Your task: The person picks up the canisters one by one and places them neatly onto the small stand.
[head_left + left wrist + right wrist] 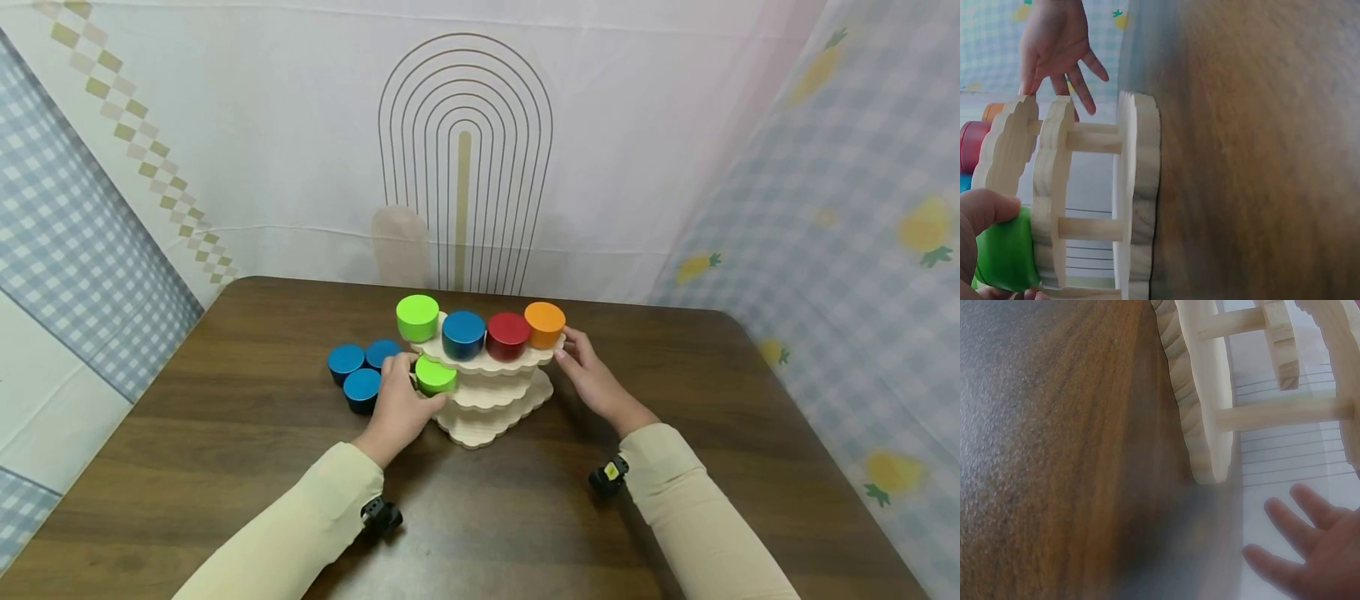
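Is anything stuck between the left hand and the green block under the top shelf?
No, nothing visible is in between: the left hand pinches the lower green block directly, at the edge of the middle shelf.

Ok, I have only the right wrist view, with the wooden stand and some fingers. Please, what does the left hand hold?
Observer: The left hand grips a green cylinder at the edge of the middle tier.

Operator: Thank you. And which pieces are on the top tier?

Observer: Four: a light green piece, a blue piece, a red piece and an orange piece.

Operator: Are there also pieces beside the wooden stand?

Observer: Yes, in the head view three blue cylinders stand on the table, left of it.
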Demonstrator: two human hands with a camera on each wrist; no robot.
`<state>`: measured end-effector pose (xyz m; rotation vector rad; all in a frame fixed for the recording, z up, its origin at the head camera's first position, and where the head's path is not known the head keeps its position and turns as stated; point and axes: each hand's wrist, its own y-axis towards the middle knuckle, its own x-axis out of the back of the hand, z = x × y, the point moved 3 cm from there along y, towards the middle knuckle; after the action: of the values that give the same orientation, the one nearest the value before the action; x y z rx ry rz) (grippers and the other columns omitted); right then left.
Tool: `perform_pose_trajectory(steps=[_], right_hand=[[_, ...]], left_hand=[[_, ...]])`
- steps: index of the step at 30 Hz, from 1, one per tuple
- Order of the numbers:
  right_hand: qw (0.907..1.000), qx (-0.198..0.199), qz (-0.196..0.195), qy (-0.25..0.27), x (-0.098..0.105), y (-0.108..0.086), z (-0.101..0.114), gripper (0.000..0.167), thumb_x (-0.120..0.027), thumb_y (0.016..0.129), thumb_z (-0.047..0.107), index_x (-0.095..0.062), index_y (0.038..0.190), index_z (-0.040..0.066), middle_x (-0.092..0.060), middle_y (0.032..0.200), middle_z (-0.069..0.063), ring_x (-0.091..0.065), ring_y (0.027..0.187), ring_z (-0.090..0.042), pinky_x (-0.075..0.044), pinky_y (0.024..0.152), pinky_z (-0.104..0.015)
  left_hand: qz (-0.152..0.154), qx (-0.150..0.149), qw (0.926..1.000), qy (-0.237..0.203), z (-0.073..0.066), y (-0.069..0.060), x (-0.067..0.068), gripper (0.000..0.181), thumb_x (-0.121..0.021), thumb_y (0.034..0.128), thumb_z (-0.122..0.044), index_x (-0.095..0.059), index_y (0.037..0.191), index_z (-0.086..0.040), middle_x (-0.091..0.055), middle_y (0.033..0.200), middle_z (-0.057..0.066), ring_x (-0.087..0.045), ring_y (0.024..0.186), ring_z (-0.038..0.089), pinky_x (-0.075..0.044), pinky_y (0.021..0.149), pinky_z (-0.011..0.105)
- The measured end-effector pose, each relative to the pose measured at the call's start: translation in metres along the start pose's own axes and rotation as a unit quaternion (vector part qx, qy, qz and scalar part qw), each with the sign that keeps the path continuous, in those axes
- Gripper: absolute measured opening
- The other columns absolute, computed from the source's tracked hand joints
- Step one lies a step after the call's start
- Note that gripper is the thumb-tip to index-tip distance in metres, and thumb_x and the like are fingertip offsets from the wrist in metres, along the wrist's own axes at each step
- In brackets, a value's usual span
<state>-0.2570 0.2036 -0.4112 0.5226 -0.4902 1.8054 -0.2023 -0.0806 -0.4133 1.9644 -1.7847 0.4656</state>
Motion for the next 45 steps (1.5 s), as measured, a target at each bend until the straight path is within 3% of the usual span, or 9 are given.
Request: perform_pose_trajectory(steps=[14,25,35,45], right_hand=[[1.0000,-0.001,0.001,-0.004,0.001,0.001,-0.002,0.066,-0.033,0.103,0.046,-0.008,0.154,0.012,-0.026,0.151,-0.025,-0.027,0.139,-0.043,-0.023,0.109,-0.063],[1.0000,0.003,-0.004,0.005,0.000,-0.001,-0.002,0.063,-0.034,0.104,0.043,-0.010,0.153,0.011,-0.027,0.150,-0.025,-0.027,0.139,-0.042,-0.023,0.109,-0.062],[1.0000,0.004,-0.005,0.001,0.000,0.000,-0.003,0.064,-0.034,0.104,0.045,-0.010,0.153,0.012,-0.027,0.150,-0.024,-0.028,0.138,-0.042,-0.023,0.109,-0.062],[1.0000,0.006,-0.004,0.006,-0.001,0.000,0.000,0.062,-0.035,0.104,0.043,-0.011,0.153,0.013,-0.028,0.149,-0.024,-0.029,0.138,-0.042,-0.023,0.109,-0.062]], left_hand=[[-0.001,0.014,0.9998,-0.014,0.001,0.001,-0.009,0.065,-0.082,0.0775,-0.023,-0.049,0.126,0.004,-0.044,0.114,0.018,-0.047,0.094,0.026,-0.043,0.077,0.034],[0.005,0.008,0.9997,-0.022,0.000,0.001,-0.010,0.055,-0.080,0.0791,-0.022,-0.053,0.120,0.002,-0.041,0.111,0.017,-0.047,0.094,0.027,-0.044,0.076,0.034],[0.020,0.019,0.9991,-0.031,0.001,-0.003,0.004,0.071,-0.081,0.0785,-0.022,-0.044,0.136,0.001,-0.043,0.119,0.017,-0.050,0.096,0.027,-0.045,0.073,0.031],[0.023,0.007,0.9997,-0.001,0.003,-0.008,0.034,0.061,-0.075,0.0826,-0.013,-0.045,0.133,0.004,-0.039,0.121,0.020,-0.049,0.101,0.030,-0.045,0.082,0.038]])
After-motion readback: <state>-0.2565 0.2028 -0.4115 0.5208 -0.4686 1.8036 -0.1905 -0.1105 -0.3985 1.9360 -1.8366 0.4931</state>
